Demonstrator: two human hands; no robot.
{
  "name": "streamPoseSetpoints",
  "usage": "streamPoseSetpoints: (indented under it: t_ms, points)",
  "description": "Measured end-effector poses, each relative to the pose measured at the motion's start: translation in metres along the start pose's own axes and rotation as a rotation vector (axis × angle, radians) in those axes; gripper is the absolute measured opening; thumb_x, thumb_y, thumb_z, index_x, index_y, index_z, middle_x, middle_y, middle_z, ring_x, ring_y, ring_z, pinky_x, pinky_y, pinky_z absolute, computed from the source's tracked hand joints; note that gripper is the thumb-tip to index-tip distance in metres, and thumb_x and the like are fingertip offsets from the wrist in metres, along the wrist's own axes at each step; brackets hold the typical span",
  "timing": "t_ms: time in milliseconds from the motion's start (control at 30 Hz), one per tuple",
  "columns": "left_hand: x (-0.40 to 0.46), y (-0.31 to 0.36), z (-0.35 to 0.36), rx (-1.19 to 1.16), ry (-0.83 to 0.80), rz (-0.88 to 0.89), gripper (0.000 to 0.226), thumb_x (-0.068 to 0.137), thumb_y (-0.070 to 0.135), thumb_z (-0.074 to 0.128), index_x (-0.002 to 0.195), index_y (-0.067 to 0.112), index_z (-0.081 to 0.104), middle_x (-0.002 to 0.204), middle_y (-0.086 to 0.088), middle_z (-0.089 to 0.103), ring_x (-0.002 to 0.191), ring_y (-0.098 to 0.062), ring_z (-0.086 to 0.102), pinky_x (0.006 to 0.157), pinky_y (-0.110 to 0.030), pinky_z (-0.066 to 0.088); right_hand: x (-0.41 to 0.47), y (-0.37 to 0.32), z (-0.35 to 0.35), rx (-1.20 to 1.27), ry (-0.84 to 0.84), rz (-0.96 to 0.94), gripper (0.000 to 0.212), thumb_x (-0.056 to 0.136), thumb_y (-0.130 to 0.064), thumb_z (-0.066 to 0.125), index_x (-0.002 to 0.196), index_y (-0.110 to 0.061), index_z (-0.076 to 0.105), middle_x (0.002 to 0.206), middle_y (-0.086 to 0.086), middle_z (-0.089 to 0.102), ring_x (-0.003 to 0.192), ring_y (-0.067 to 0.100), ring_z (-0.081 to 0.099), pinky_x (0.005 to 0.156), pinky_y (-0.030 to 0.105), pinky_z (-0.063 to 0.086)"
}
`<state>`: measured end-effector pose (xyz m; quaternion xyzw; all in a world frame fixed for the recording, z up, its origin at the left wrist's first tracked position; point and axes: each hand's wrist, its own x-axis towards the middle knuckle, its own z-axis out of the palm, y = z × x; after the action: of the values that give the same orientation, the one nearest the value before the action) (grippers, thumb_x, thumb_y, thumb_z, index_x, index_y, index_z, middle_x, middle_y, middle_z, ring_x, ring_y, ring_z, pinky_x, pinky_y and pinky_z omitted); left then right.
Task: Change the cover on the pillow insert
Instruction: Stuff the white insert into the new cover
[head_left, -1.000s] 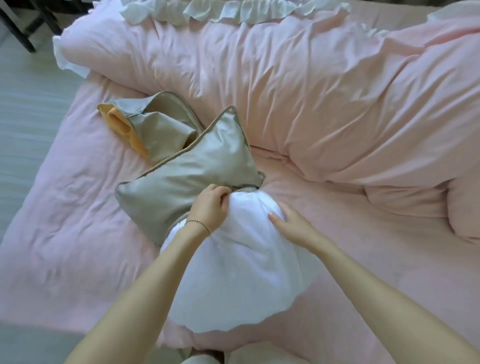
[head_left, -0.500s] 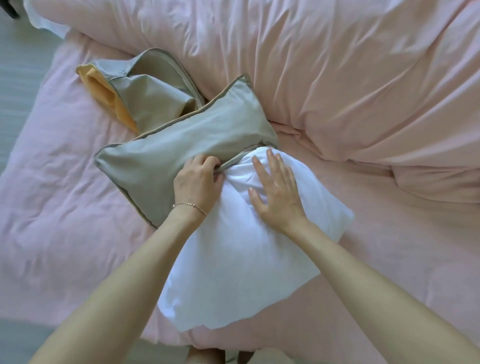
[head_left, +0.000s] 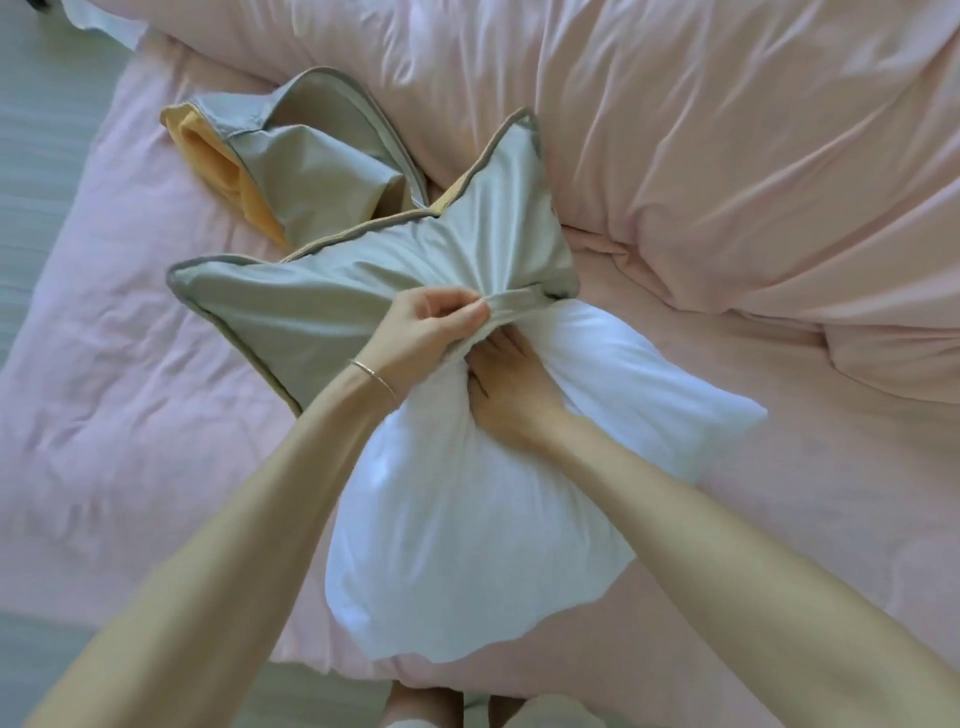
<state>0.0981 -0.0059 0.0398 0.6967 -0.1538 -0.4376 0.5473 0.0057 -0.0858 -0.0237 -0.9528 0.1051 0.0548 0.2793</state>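
Note:
A white pillow insert (head_left: 467, 519) lies on the pink bed, its far end tucked into the mouth of a grey piped cover (head_left: 322, 301). My left hand (head_left: 426, 327) pinches the cover's opening edge and lifts it over the insert. My right hand (head_left: 511, 384) presses into the insert just under that lifted edge, its fingertips hidden beneath the grey fabric. A second cover (head_left: 291, 156), grey outside and orange inside, lies crumpled behind and to the left.
A bulky pink duvet (head_left: 701, 130) is bunched across the back and right of the bed. The pink sheet (head_left: 130, 389) stretches left to the bed edge, with pale floor (head_left: 41, 156) beyond. My legs show at the bottom.
My right hand slid forward from flat on top of the insert to under the cover's edge. My left hand raised and gathered the cover's opening. The view shifted slightly.

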Motion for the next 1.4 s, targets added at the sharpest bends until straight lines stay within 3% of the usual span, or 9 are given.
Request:
streamPoseSetpoints:
  t_ms: [133,233,433,567,767,933,1100,1300,1400]
  points:
    - [-0.011,-0.028,-0.003,0.501,0.122,0.183,0.011,0.089,0.008,0.057,0.088,0.008,0.069,0.071,0.005,0.063,0.062,0.005,0.052,0.059,-0.010,0.039,0.015,0.026,-0.002,-0.038,-0.013,0.087,0.068,0.082,-0.039,0.011,0.119,-0.005,0.056,0.122,0.019,0.057,0.117,0.033,0.046,0.102,0.037,0.027]
    - [-0.026,-0.057,-0.013,0.748,0.447,0.353,0.016,0.081,0.008,0.059,0.093,0.006,0.068,0.090,-0.007,0.068,0.084,-0.019,0.058,0.077,-0.018,0.038,0.004,0.043,-0.010,0.010,0.055,0.149,0.058,0.079,-0.034,0.022,0.100,0.002,0.062,0.108,0.023,0.061,0.105,0.037,0.051,0.096,0.036,0.028]
    - [-0.083,-0.113,-0.032,0.497,0.836,0.109,0.016,0.079,0.014,0.062,0.091,0.008,0.054,0.090,-0.006,0.051,0.081,-0.026,0.054,0.075,-0.030,0.043,-0.044,0.019,-0.010,0.138,0.394,0.167,0.039,0.084,-0.014,0.038,0.110,0.002,0.064,0.120,0.016,0.061,0.118,0.031,0.052,0.102,0.030,0.033]
    - [-0.082,-0.129,-0.043,-0.275,0.657,-0.309,0.037,0.081,0.029,0.065,0.107,0.008,0.049,0.102,-0.003,0.058,0.096,-0.018,0.055,0.084,-0.034,0.044,-0.062,-0.032,0.006,0.076,0.568,0.111,0.031,0.083,-0.013,0.045,0.101,-0.004,0.068,0.111,0.013,0.065,0.108,0.029,0.057,0.095,0.037,0.039]
    - [-0.073,-0.116,-0.057,-0.268,0.721,-0.189,0.026,0.097,0.013,0.041,0.072,0.011,0.046,0.076,-0.009,0.054,0.074,-0.023,0.055,0.061,-0.020,0.054,-0.065,-0.089,0.030,-0.182,0.295,0.109,0.052,0.084,-0.039,0.041,0.126,-0.013,0.056,0.136,0.019,0.047,0.130,0.034,0.036,0.108,0.051,0.021]
    - [-0.085,-0.091,-0.051,-0.213,0.695,-0.034,0.030,0.099,0.013,0.038,0.069,0.011,0.046,0.075,-0.009,0.055,0.076,-0.026,0.056,0.072,-0.034,0.056,-0.054,-0.092,0.018,-0.208,0.227,0.332,0.084,0.080,-0.061,0.043,0.143,-0.005,0.031,0.146,0.019,0.033,0.139,0.037,0.021,0.110,0.049,0.003]
    - [-0.093,-0.083,-0.057,-0.099,0.772,0.039,0.027,0.089,0.028,0.043,0.066,0.016,0.047,0.070,-0.010,0.053,0.070,-0.024,0.052,0.071,-0.052,0.054,-0.063,-0.071,0.013,-0.212,0.076,0.203,0.080,0.087,-0.023,0.058,0.148,-0.010,0.008,0.154,0.004,0.020,0.143,0.026,0.006,0.113,0.048,-0.004]
    - [-0.082,-0.085,-0.064,-0.216,0.813,-0.064,0.032,0.089,0.030,0.044,0.062,0.013,0.044,0.062,-0.004,0.044,0.065,-0.023,0.041,0.061,-0.041,0.042,-0.073,-0.040,0.013,-0.376,0.180,0.065,0.068,0.075,0.003,0.065,0.136,0.001,0.033,0.140,0.015,0.045,0.131,0.036,0.038,0.106,0.059,0.024]
    - [-0.072,-0.082,-0.059,-0.386,0.727,-0.149,0.031,0.095,0.024,0.044,0.068,0.009,0.046,0.068,-0.009,0.045,0.068,-0.022,0.042,0.059,-0.032,0.041,-0.061,-0.048,0.016,-0.451,0.182,-0.065,0.056,0.069,0.008,0.038,0.125,0.008,0.044,0.129,0.021,0.054,0.126,0.035,0.045,0.100,0.064,0.023]
